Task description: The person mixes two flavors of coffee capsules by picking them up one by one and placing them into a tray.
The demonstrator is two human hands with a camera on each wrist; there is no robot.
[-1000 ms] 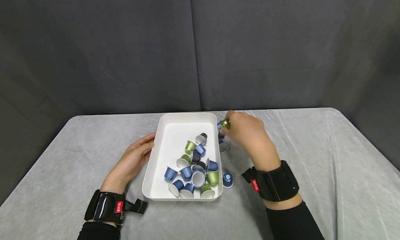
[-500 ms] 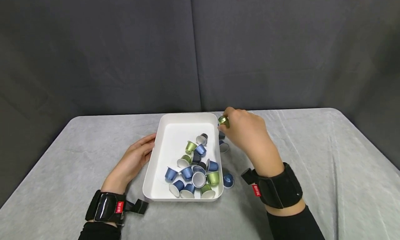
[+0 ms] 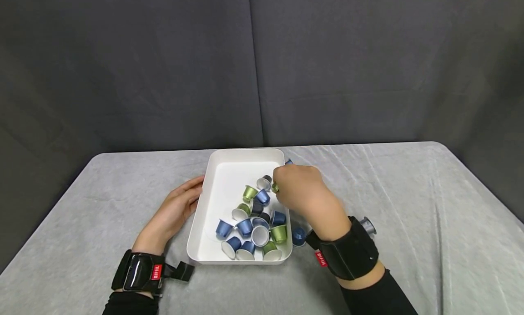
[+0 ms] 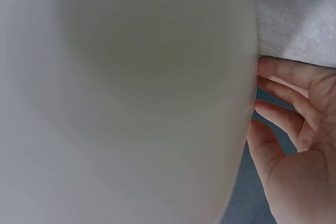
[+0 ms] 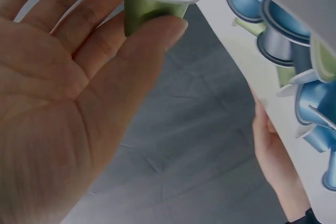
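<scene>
Item: green capsule, small foil-lidded coffee pod. The right hand is pinching it between thumb and fingertips, holding it over the right side of the white tray, above the heap of capsules lying inside.

Handling, as a judgement: the pod is looking light, thin-walled and smooth, likely to dent under a hard squeeze and to slip if gripped on its tapered side alone; the flared rim just under the lid is offering the surest hold, which is where the thumb is now sitting.

Left hand: lying on the counter with fingers straight and relaxed, holding nothing, its fingertips touching the tray's left wall.

Tray contents: blue, green and dark capsules, tumbled at mixed angles, gathering toward the near right corner; the far left part is showing bare white floor.

Outside the tray: one blue capsule sitting on the counter just beside the right wall, near the right wrist; another is partly hidden behind the right hand.
</scene>
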